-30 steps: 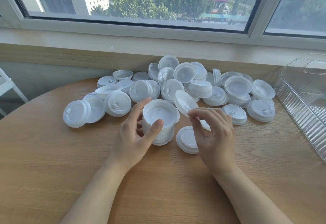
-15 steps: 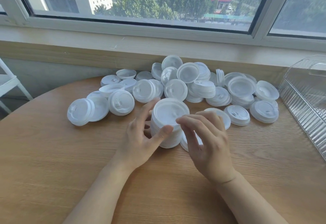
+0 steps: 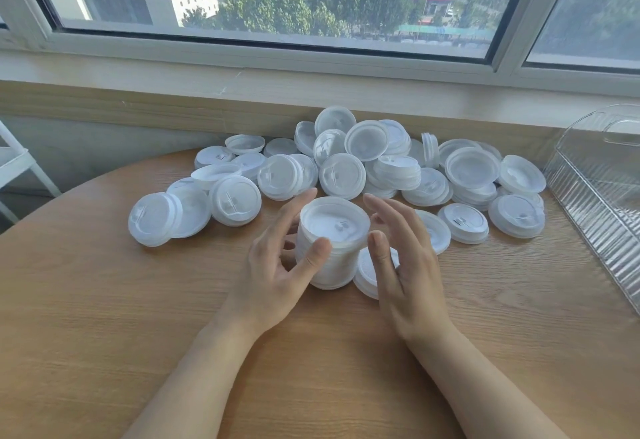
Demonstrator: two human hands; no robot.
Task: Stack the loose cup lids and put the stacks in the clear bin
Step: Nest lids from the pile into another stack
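Note:
A stack of white cup lids [image 3: 334,231] stands upright on the round wooden table [image 3: 138,317], in front of me. My left hand [image 3: 273,276] holds the stack from its left, thumb on the front wall and fingers round the back. My right hand [image 3: 405,272] hovers just right of the stack with straight, spread fingers and holds nothing. A single lid [image 3: 363,274] lies flat under that hand. Behind lies a wide pile of loose lids [image 3: 346,175] and short stacks. The clear bin [image 3: 602,196] stands at the table's right edge.
The lid pile reaches back to the wall under the window sill [image 3: 311,82]. Two leaning lids [image 3: 152,219] mark the pile's left end. A white rack [image 3: 17,165] stands off the table at far left. Bare wood shows near me.
My right hand carried a lid from the right onto the top of the stack, let it go and drew back to the stack's right side with fingers opened. My left hand stayed on the stack.

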